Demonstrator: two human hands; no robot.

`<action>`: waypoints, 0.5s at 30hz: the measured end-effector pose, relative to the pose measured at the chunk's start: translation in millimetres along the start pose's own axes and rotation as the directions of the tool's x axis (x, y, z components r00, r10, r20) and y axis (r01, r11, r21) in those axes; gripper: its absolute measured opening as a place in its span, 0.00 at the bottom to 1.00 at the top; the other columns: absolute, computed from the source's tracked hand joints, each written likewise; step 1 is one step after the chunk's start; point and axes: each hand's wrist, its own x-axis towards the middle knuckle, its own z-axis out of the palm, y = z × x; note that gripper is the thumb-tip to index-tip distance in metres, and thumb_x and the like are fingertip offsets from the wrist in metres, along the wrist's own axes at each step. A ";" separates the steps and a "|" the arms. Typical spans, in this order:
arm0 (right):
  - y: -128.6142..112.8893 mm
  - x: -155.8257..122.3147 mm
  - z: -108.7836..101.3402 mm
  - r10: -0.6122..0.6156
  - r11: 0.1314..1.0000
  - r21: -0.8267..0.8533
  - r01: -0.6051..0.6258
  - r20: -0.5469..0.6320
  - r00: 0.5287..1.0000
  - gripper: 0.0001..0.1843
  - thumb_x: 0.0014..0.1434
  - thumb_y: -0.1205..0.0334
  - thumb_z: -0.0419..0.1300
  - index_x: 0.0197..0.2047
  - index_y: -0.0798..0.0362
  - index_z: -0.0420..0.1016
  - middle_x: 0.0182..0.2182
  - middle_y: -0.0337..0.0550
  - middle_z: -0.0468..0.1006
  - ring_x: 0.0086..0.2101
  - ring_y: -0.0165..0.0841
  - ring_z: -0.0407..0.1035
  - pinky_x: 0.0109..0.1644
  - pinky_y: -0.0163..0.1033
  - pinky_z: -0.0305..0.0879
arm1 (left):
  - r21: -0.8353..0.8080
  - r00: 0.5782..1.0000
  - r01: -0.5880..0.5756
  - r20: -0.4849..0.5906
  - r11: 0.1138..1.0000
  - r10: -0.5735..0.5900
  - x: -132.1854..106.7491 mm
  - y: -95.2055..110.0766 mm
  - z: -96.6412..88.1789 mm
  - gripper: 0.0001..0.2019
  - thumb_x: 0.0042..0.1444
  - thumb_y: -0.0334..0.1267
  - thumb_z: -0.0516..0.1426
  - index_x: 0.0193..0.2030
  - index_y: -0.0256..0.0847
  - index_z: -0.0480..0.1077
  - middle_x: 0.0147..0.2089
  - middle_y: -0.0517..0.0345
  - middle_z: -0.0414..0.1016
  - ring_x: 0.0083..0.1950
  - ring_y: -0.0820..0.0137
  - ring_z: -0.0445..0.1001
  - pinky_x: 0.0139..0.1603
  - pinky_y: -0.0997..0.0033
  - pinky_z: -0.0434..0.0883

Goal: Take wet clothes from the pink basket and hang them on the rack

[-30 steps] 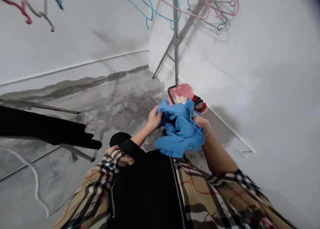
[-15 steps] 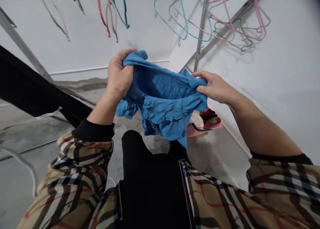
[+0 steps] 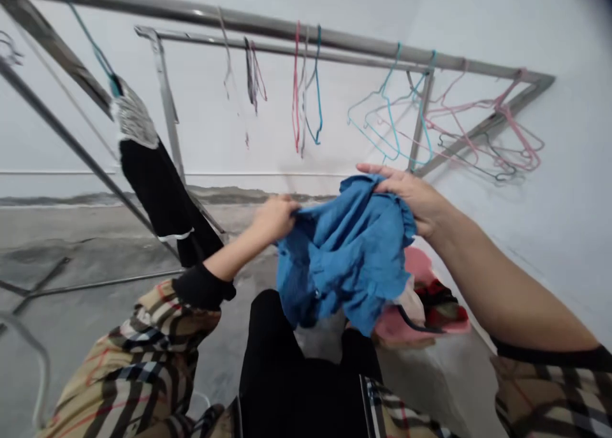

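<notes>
A crumpled blue garment (image 3: 342,253) with gathered, ruffled fabric hangs between my two hands, above my knees. My left hand (image 3: 277,218) is closed round its left edge. On the other side my right hand (image 3: 408,196) grips the upper right part, thumb pressed on the cloth and the index finger stretched out past it. Folds hide most of the fingertips. Which kind of garment it is I cannot tell for sure.
Ahead runs a metal clothes rack (image 3: 268,27) with several hangers, among them blue ones (image 3: 389,119) and pink ones (image 3: 507,116). A black garment with white lace (image 3: 150,176) hangs at the left. Below my right hand stands a pink basin (image 3: 399,323) holding clothes.
The view has tilted up, so the rack's top bars now show. The garment's opening, stretched wide before, is now folded over, and my hands have come closer together.
</notes>
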 end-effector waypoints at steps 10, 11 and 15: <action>18.8 13.1 6.7 -0.173 0.898 -0.357 0.259 0.256 0.951 0.11 0.53 0.68 0.60 0.40 0.47 0.78 0.35 0.43 0.82 0.33 0.34 0.77 0.33 0.37 0.75 | -0.906 0.893 0.421 0.406 0.038 -0.195 -47.1 -6.0 -24.5 0.15 0.48 0.46 0.64 0.37 0.37 0.76 0.29 0.54 0.78 0.29 0.69 0.75 0.35 0.69 0.74; 21.7 14.9 6.6 -0.169 0.879 -0.390 0.274 0.281 0.945 0.08 0.57 0.65 0.61 0.39 0.47 0.78 0.37 0.43 0.81 0.34 0.33 0.76 0.35 0.37 0.75 | -0.919 0.897 0.393 0.384 -0.001 -0.217 -53.1 -7.1 -35.4 0.14 0.47 0.45 0.65 0.36 0.37 0.76 0.28 0.55 0.78 0.28 0.71 0.74 0.34 0.71 0.73; 24.2 21.0 23.9 -0.170 0.835 -0.440 0.331 0.365 0.915 0.11 0.64 0.54 0.58 0.43 0.51 0.76 0.44 0.44 0.77 0.40 0.30 0.72 0.44 0.38 0.73 | -0.962 0.934 0.274 0.264 0.011 -0.242 -74.9 -2.4 -67.0 0.15 0.43 0.47 0.68 0.31 0.38 0.74 0.26 0.59 0.76 0.27 0.73 0.73 0.31 0.75 0.72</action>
